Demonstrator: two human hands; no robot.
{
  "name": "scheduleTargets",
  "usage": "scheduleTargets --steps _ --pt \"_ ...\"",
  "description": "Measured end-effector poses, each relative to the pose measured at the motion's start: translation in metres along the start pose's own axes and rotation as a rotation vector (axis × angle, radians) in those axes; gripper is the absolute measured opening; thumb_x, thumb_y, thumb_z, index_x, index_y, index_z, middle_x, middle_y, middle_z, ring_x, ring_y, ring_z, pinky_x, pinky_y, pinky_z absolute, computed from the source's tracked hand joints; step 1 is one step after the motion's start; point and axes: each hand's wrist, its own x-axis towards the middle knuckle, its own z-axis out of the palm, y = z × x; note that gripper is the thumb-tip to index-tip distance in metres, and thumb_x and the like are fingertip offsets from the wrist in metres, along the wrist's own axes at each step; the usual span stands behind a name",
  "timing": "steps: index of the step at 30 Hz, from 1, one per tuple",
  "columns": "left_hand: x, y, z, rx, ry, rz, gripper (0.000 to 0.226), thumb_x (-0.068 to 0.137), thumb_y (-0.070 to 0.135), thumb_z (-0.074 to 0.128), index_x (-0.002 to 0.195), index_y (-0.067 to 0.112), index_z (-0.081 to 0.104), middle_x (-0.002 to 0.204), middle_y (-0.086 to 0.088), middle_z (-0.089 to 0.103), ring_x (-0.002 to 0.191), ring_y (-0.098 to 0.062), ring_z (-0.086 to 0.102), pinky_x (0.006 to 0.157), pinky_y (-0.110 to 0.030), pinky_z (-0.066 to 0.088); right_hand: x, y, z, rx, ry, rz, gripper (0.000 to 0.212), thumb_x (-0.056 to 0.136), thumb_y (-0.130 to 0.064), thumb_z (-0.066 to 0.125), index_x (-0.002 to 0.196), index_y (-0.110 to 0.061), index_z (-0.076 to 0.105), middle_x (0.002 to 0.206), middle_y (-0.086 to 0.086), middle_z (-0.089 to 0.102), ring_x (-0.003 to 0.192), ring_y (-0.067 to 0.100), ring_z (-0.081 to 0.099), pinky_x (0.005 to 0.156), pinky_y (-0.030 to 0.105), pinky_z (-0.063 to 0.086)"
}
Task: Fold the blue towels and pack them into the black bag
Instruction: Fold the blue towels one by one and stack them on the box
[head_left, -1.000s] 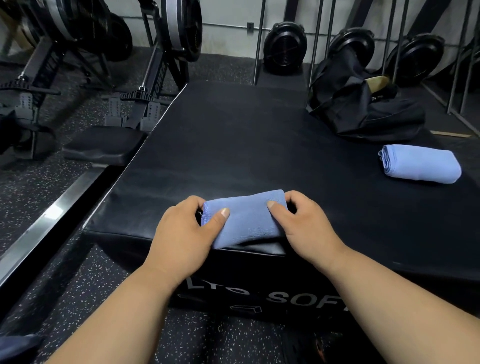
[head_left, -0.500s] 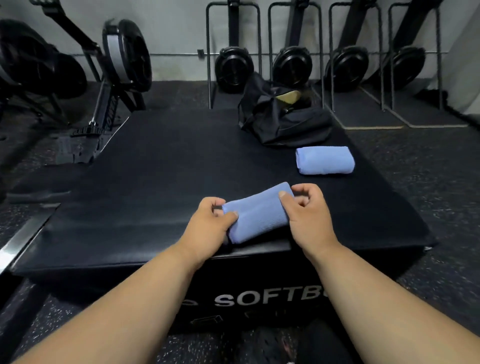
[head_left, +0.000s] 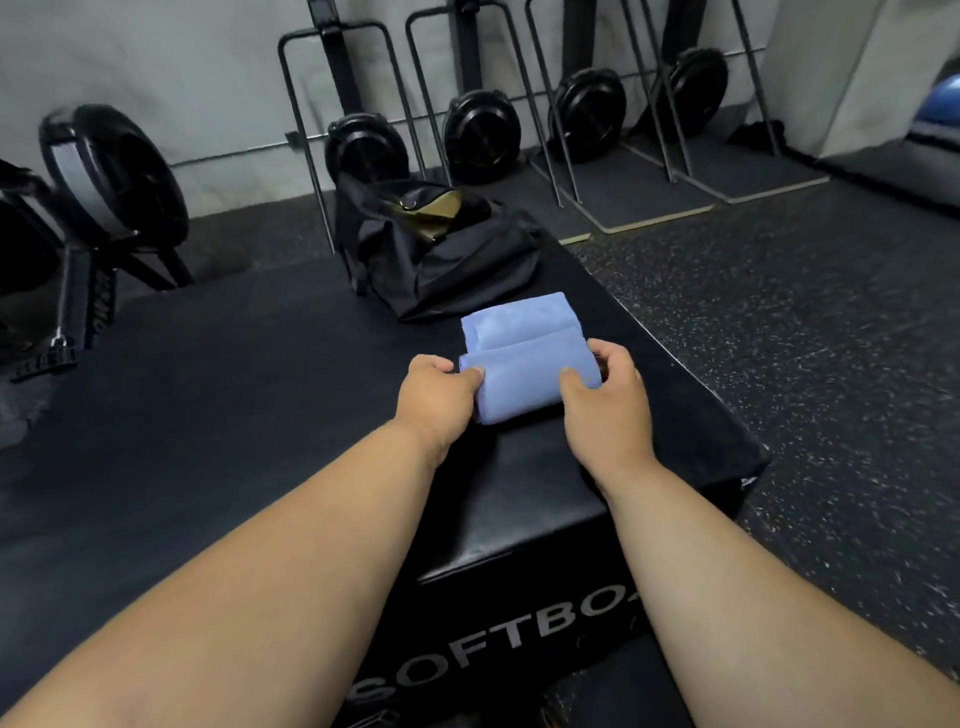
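Between my hands is a folded blue towel. My left hand grips its left end and my right hand grips its right end, thumbs on top. The towel touches a second folded blue towel that lies just beyond it on the black soft box. Behind both towels stands the black bag, its top open and showing a tan lining. I cannot tell whether the held towel rests on the box or hovers just above it.
The box's right edge runs close to my right hand, with speckled rubber floor beyond. Rowing machines stand upright along the back wall, and another rower sits at the left.
Both hands carried the folded towel forward and to the right, from the box's near edge up against the second towel. The camera view also swung right.
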Motion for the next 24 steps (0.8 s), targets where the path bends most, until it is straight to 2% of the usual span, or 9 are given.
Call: scheduleTargets --steps 3,8,10,12,14,15,18,21,24 --pt "0.010 -0.002 0.014 0.009 -0.010 -0.008 0.031 0.083 0.039 0.073 0.090 0.024 0.047 0.088 -0.002 0.061 0.071 -0.018 0.055 0.065 -0.030 0.044 0.005 0.005 -0.001 -0.098 -0.009 -0.017 0.050 0.089 -0.024 0.063 0.137 -0.034 0.055 0.135 -0.005 0.053 0.097 0.014 0.063 0.093 0.039 0.053" --pt "0.011 -0.005 0.021 -0.009 0.031 0.003 0.036 0.081 0.049 0.074 0.081 0.025 0.047 0.079 0.003 0.060 0.065 -0.017 0.054 0.062 -0.029 0.044 0.007 0.015 0.004 -0.320 -0.001 -0.091 0.062 0.090 -0.021 0.063 0.150 -0.031 0.050 0.148 0.002 0.050 0.128 0.028 0.052 0.111 0.045 0.043" --pt "0.010 -0.006 0.018 -0.047 0.038 0.005 0.042 0.076 0.058 0.074 0.083 0.023 0.050 0.079 0.004 0.063 0.069 -0.019 0.061 0.067 -0.033 0.053 0.006 0.015 0.004 -0.340 0.018 -0.111 0.060 0.090 -0.020 0.064 0.148 -0.029 0.053 0.150 0.001 0.047 0.130 0.029 0.049 0.112 0.045 0.041" --pt "0.007 -0.011 0.014 -0.112 0.041 -0.006 0.052 0.074 0.063 0.073 0.094 0.016 0.058 0.083 0.003 0.072 0.077 -0.018 0.072 0.081 -0.038 0.062 0.003 0.015 0.004 -0.385 0.049 -0.136 0.056 0.089 -0.021 0.065 0.144 -0.029 0.058 0.150 0.001 0.045 0.129 0.029 0.046 0.112 0.045 0.040" --pt "-0.003 -0.016 0.008 -0.153 0.048 0.006 0.053 0.082 0.057 0.074 0.107 0.011 0.062 0.093 0.002 0.077 0.082 -0.012 0.074 0.085 -0.035 0.062 -0.002 0.011 0.005 -0.415 0.067 -0.182 0.050 0.087 -0.022 0.067 0.136 -0.029 0.062 0.144 0.000 0.046 0.126 0.028 0.045 0.111 0.045 0.039" --pt "-0.009 -0.019 0.004 -0.168 0.054 0.014 0.046 0.088 0.050 0.074 0.111 0.013 0.062 0.099 0.000 0.077 0.086 -0.011 0.074 0.086 -0.033 0.061 -0.006 0.009 0.006 -0.422 0.072 -0.222 0.048 0.085 -0.022 0.068 0.132 -0.029 0.065 0.140 -0.001 0.047 0.123 0.028 0.045 0.109 0.045 0.039" --pt "-0.030 -0.031 -0.017 -0.209 0.042 0.012 0.026 0.097 0.035 0.072 0.115 0.022 0.059 0.109 -0.005 0.073 0.099 -0.017 0.076 0.092 -0.034 0.060 -0.024 0.003 0.015 -0.439 0.064 -0.364 0.042 0.081 -0.022 0.070 0.123 -0.028 0.070 0.131 0.000 0.053 0.118 0.027 0.047 0.103 0.044 0.038" --pt "-0.054 -0.045 -0.048 -0.240 0.026 0.003 0.022 0.099 0.027 0.070 0.117 0.021 0.058 0.110 -0.016 0.074 0.101 -0.025 0.076 0.086 -0.034 0.058 -0.050 -0.002 0.032 -0.332 -0.147 -0.439 0.034 0.085 -0.021 0.067 0.118 -0.025 0.071 0.120 -0.003 0.060 0.107 0.022 0.057 0.098 0.043 0.048" --pt "-0.083 -0.062 -0.085 -0.235 0.034 -0.002 0.022 0.099 0.018 0.067 0.118 0.019 0.057 0.095 -0.013 0.072 0.088 -0.018 0.074 0.086 -0.034 0.054 -0.080 -0.007 0.052 -0.278 -0.404 -0.436 0.027 0.090 -0.020 0.066 0.116 -0.028 0.070 0.105 -0.010 0.062 0.086 0.009 0.058 0.089 0.034 0.051"
